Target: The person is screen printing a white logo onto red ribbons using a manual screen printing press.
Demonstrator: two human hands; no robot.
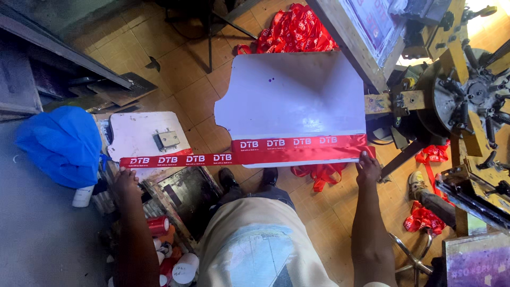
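Observation:
A long red ribbon (212, 158) with white printed lettering is stretched out level between my two hands. My left hand (125, 183) grips its left end, beside a small white board. My right hand (367, 166) holds its right end at the near right corner of the white printing pallet (292, 95). A second red printed ribbon (300, 142) lies flat along the pallet's near edge, just above the stretched one. My legs and shoes show below the pallet.
A small white board with a metal bracket (169, 139) sits left. A blue plastic bag (61, 143) lies far left. Red ribbon piles (295, 29) lie on the tiled floor. A carousel screen-printing press (467, 95) fills the right. Paint cans (158, 225) stand bottom left. Another person's foot (417, 183) is at right.

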